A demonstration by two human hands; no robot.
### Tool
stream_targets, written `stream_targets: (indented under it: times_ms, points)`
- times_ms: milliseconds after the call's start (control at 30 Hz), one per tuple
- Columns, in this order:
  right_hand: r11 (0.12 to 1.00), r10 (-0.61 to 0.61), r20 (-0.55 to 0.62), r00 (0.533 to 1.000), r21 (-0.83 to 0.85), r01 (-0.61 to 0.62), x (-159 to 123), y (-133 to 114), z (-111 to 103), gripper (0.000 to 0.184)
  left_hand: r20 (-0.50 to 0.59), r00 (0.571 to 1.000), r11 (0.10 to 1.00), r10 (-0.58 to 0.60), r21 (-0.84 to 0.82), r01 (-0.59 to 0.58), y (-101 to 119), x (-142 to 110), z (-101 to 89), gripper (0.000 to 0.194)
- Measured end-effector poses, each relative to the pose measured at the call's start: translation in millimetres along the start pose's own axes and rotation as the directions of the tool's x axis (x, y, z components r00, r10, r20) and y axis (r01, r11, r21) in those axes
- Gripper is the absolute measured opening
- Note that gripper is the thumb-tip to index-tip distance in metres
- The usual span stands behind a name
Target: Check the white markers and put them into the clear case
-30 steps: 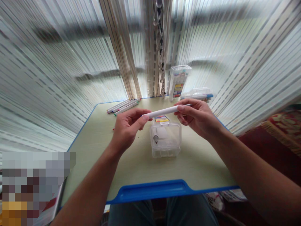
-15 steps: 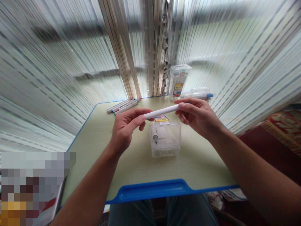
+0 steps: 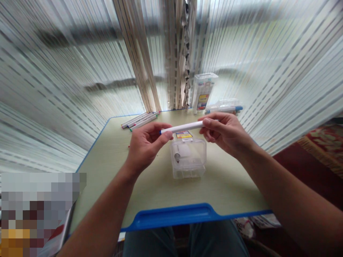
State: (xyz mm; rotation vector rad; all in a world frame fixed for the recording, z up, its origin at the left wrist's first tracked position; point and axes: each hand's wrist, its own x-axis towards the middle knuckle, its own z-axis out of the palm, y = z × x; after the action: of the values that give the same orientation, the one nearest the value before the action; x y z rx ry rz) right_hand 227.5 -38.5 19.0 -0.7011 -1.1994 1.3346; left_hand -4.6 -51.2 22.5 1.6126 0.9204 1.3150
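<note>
Both of my hands hold one white marker (image 3: 184,126) level above the small table. My left hand (image 3: 146,144) pinches its left end, where a bit of blue shows at the fingertips. My right hand (image 3: 226,134) grips the right end with fingers curled round it. Directly under the marker lies a clear plastic marker case (image 3: 188,159) on its side with a coloured label at its far end.
The pale green table (image 3: 112,171) has a blue rim and a blue tray lip at the front. Several markers (image 3: 140,120) lie at the back left. An upright clear marker box (image 3: 203,92) and another clear case (image 3: 225,106) sit at the back right before striped curtains.
My left fingers have shifted slightly along the marker's left end, and a blue tip shows there now. The marker and right hand stay almost where they were.
</note>
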Motion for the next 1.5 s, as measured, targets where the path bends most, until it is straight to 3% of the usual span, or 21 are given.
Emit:
stream_targets:
  times_ms: [267,833,1167,1500]
  points:
    - [0.999,0.005,0.032,0.999,-0.033,-0.004,-2.5,-1.6,2.3,0.023,-0.043,0.999,1.000,0.002,-0.010,-0.003,0.2,2.5,3.0,0.032]
    - [0.999,-0.023,-0.016,1.000,-0.029,0.022,0.0,-0.4,-1.7,0.022,-0.011,1.000,0.999,0.010,0.030,-0.010,3.0,0.1,0.4,0.022]
    - [1.000,-0.005,-0.049,0.999,-0.024,0.004,0.8,-0.5,-2.8,0.020,0.038,0.999,0.991,-0.013,-0.135,0.018,-4.3,0.3,-3.0,0.022]
    - [1.000,-0.008,-0.043,0.999,-0.005,0.007,2.1,-0.5,-4.2,0.013,0.064,0.997,0.980,-0.042,-0.193,0.053,-7.2,0.9,-5.1,0.025]
